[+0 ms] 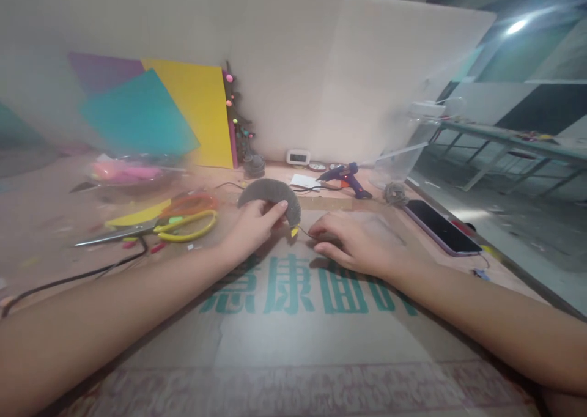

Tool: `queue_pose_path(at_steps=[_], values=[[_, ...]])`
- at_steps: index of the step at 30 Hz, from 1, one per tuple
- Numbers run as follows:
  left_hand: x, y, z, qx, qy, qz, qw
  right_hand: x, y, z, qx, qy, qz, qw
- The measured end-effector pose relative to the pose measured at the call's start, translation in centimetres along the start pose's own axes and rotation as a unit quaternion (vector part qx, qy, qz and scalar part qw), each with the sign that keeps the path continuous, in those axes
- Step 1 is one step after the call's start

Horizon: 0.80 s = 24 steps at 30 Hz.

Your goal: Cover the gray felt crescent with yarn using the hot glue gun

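A grey, curved, crescent-like piece (270, 192) is held in my left hand (259, 224), with the thumb pressed on its face. A small yellow bit (294, 232) sits at the piece's lower right end. From there a thin dark wire (303, 230) runs right to the fingertips of my right hand (343, 239). Those fingers are curled close around the wire's end, and the thumb lies a little below them. Beneath both hands lies a sheet with green printed characters (288, 288).
Yellow-handled scissors (186, 226) and a dark cable (68, 277) lie left. Behind are a glue gun (346, 175), a small white clock (298, 157) and coloured sheets (183, 111) against the wall. A phone (443, 227) rests at the right edge.
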<state>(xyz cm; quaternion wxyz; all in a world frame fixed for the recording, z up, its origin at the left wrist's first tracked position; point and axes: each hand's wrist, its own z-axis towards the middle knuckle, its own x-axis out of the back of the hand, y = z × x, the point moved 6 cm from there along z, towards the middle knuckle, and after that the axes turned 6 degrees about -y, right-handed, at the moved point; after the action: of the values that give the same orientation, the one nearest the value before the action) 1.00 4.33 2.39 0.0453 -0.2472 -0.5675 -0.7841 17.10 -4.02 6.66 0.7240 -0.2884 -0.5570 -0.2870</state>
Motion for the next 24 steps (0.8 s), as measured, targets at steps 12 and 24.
queue_pose_path(at_steps=[12, 24], values=[[0.0, 0.3, -0.1, 0.025, 0.005, 0.025, 0.999, 3.5, 12.2, -1.8, -0.211, 0.232, -0.019, 0.949], [-0.8, -0.3, 0.4, 0.023, -0.026, 0.003, 0.999, -1.8, 21.0, -1.5, -0.281, 0.167, 0.085, 0.941]])
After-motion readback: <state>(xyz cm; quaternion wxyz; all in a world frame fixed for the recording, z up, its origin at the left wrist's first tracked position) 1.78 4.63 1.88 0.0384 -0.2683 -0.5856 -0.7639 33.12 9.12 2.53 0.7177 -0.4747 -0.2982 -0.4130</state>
